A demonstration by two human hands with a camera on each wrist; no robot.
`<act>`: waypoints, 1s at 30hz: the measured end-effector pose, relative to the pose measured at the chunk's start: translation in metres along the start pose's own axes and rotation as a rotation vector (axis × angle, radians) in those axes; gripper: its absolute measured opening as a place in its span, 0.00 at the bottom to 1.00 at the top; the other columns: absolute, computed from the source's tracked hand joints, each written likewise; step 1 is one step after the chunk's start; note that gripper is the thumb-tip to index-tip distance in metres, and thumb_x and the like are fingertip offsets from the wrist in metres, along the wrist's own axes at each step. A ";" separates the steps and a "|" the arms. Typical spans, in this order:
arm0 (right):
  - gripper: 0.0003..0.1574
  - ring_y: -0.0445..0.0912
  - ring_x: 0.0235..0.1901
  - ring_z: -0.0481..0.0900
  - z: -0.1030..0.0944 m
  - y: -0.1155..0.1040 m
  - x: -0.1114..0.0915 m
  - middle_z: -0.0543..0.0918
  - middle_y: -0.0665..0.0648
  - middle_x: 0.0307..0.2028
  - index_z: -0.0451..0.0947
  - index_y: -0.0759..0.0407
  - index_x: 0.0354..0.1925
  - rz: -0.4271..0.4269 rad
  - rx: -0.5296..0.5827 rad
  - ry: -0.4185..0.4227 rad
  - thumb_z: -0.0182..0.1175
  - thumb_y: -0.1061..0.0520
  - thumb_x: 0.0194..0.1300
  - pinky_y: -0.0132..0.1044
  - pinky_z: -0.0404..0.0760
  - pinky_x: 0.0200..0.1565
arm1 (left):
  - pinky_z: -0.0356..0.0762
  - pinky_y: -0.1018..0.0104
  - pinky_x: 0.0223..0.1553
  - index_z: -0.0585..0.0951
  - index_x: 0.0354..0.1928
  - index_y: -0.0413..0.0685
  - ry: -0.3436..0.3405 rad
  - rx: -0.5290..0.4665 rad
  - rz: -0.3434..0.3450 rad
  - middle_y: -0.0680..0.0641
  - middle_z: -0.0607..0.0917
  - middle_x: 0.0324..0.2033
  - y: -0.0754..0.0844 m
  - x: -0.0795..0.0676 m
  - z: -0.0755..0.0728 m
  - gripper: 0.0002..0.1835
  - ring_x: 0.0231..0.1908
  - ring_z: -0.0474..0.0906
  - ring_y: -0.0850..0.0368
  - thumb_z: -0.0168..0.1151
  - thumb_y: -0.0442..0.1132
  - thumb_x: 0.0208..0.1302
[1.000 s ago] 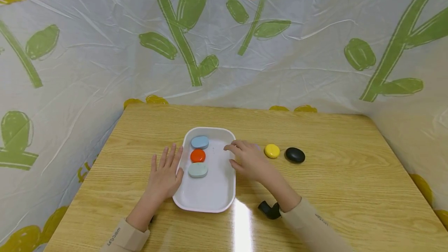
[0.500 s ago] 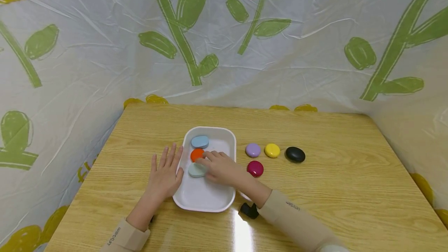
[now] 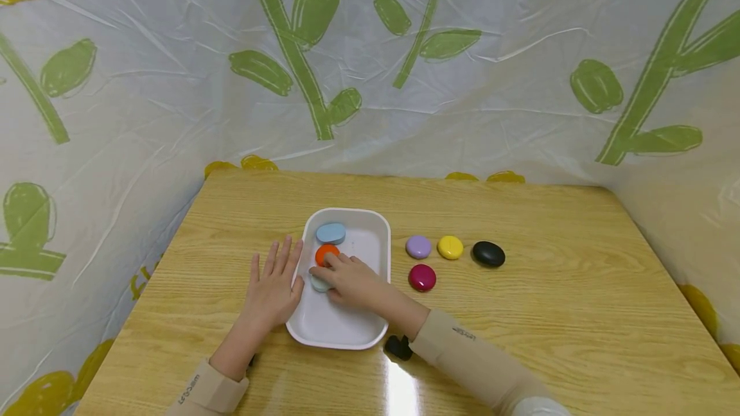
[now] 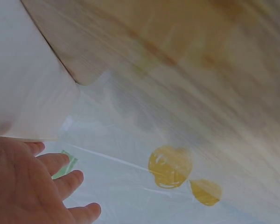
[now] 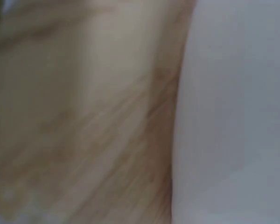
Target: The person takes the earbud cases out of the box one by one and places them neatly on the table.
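A white tray (image 3: 347, 332) stands on the wooden table. Inside its left half, a light blue oval pebble (image 3: 331, 233), a round orange-red pebble (image 3: 327, 254) and a pale green oval pebble (image 3: 321, 284) lie in a column. My right hand (image 3: 358, 284) reaches over the tray's right rim, fingers and thumb around the pale green pebble and covering much of it. My left hand (image 3: 273, 294) lies flat with spread fingers along the tray's left side, thumb right at the rim. In the left wrist view, the spread fingers (image 4: 67, 184) of that hand show.
Right of the tray lie a purple pebble (image 3: 419, 247), a yellow pebble (image 3: 450, 247), a black pebble (image 3: 489, 254) and a dark red pebble (image 3: 422, 278). A small black object (image 3: 399, 347) sits by my right sleeve. A floral sheet (image 3: 480, 121) hangs around the table.
My right hand has moved left from the tray's right rim to the pale green pebble. The purple and dark red pebbles have come into sight. My left hand has stayed put.
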State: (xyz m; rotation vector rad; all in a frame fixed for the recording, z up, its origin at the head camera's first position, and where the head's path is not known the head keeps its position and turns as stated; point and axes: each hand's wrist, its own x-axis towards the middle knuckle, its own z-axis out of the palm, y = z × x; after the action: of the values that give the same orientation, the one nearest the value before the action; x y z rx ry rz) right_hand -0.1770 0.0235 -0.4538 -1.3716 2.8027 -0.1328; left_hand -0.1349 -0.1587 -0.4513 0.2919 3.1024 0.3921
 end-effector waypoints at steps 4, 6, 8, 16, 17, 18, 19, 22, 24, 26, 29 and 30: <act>0.30 0.45 0.41 0.70 0.001 0.000 0.001 0.69 0.52 0.46 0.70 0.44 0.59 0.009 0.010 -0.012 0.60 0.54 0.57 0.34 0.74 0.36 | 0.33 0.41 0.65 0.49 0.71 0.50 -0.002 -0.005 -0.002 0.44 0.48 0.70 0.000 0.000 0.000 0.31 0.69 0.39 0.43 0.40 0.45 0.68; 0.30 0.45 0.41 0.70 0.001 -0.001 0.000 0.69 0.53 0.46 0.70 0.45 0.58 0.009 0.019 -0.014 0.61 0.54 0.56 0.34 0.74 0.36 | 0.32 0.41 0.65 0.49 0.71 0.51 -0.002 -0.005 -0.003 0.44 0.47 0.70 -0.001 0.000 0.000 0.32 0.69 0.39 0.43 0.40 0.45 0.68; 0.29 0.45 0.40 0.70 0.001 -0.001 0.000 0.69 0.53 0.45 0.70 0.45 0.58 0.007 0.025 -0.012 0.61 0.55 0.56 0.34 0.74 0.36 | 0.33 0.40 0.64 0.49 0.71 0.50 0.000 -0.006 -0.002 0.44 0.47 0.70 0.000 0.000 0.000 0.32 0.69 0.40 0.43 0.41 0.45 0.68; 0.31 0.47 0.38 0.71 0.000 0.002 -0.004 0.70 0.53 0.44 0.70 0.47 0.57 0.035 0.050 0.068 0.62 0.55 0.52 0.36 0.75 0.39 | 0.35 0.40 0.64 0.50 0.71 0.50 0.002 0.005 -0.002 0.43 0.49 0.70 0.001 0.000 -0.001 0.32 0.69 0.42 0.43 0.42 0.45 0.67; 0.31 0.47 0.38 0.71 -0.002 0.003 -0.005 0.71 0.53 0.44 0.70 0.47 0.56 0.043 0.060 0.082 0.63 0.55 0.52 0.37 0.75 0.40 | 0.35 0.40 0.64 0.50 0.71 0.50 0.002 0.006 -0.002 0.44 0.49 0.70 0.001 0.000 -0.001 0.32 0.69 0.42 0.43 0.42 0.45 0.67; 0.31 0.47 0.38 0.71 -0.004 0.005 -0.006 0.71 0.53 0.44 0.70 0.46 0.56 0.051 0.070 0.099 0.63 0.55 0.51 0.37 0.74 0.39 | 0.35 0.40 0.65 0.50 0.71 0.50 0.001 0.006 -0.003 0.44 0.48 0.70 0.001 0.000 -0.001 0.32 0.69 0.42 0.43 0.42 0.45 0.67; 0.31 0.47 0.38 0.71 -0.006 0.007 -0.008 0.71 0.53 0.44 0.70 0.46 0.55 0.058 0.084 0.114 0.63 0.55 0.51 0.37 0.74 0.40 | 0.34 0.40 0.65 0.50 0.71 0.51 -0.001 0.003 -0.003 0.44 0.48 0.70 0.000 -0.001 0.000 0.32 0.69 0.41 0.43 0.42 0.45 0.67; 0.30 0.47 0.36 0.71 -0.019 0.015 -0.017 0.71 0.55 0.43 0.70 0.47 0.54 0.059 0.135 0.180 0.63 0.55 0.51 0.37 0.73 0.39 | 0.34 0.40 0.65 0.49 0.71 0.51 0.001 0.003 -0.004 0.44 0.48 0.70 0.000 0.000 0.000 0.32 0.69 0.41 0.43 0.42 0.45 0.67; 0.29 0.47 0.35 0.71 -0.028 0.023 -0.026 0.71 0.56 0.43 0.71 0.49 0.54 0.056 0.169 0.228 0.64 0.57 0.51 0.36 0.74 0.37 | 0.34 0.41 0.65 0.49 0.71 0.51 -0.001 0.003 -0.006 0.44 0.48 0.70 -0.001 0.000 0.001 0.32 0.69 0.41 0.43 0.42 0.45 0.67; 0.29 0.47 0.35 0.71 -0.039 0.032 -0.036 0.71 0.57 0.42 0.72 0.51 0.54 0.063 0.203 0.262 0.65 0.59 0.51 0.36 0.74 0.37 | 0.34 0.41 0.65 0.49 0.71 0.51 -0.005 0.003 -0.009 0.44 0.47 0.70 -0.001 0.000 0.002 0.32 0.69 0.41 0.43 0.42 0.45 0.67; 0.29 0.47 0.37 0.71 -0.053 0.044 -0.055 0.71 0.57 0.43 0.73 0.51 0.53 0.115 0.225 0.274 0.65 0.60 0.51 0.35 0.75 0.36 | 0.33 0.41 0.65 0.49 0.71 0.51 -0.008 0.000 -0.012 0.44 0.46 0.70 -0.001 0.000 0.002 0.32 0.69 0.40 0.43 0.42 0.45 0.67; 0.28 0.48 0.37 0.71 -0.057 0.049 -0.062 0.71 0.57 0.43 0.73 0.51 0.52 0.130 0.224 0.268 0.65 0.60 0.51 0.35 0.76 0.36 | 0.33 0.41 0.65 0.49 0.71 0.51 -0.007 0.000 -0.013 0.45 0.46 0.71 -0.001 0.000 0.002 0.32 0.69 0.40 0.43 0.42 0.45 0.67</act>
State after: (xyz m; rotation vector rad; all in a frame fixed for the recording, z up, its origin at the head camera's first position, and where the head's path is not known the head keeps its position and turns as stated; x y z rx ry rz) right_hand -0.1808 0.1060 -0.4022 -1.1972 2.9607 -0.6509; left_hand -0.1350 -0.1588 -0.4536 0.2726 3.0963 0.3896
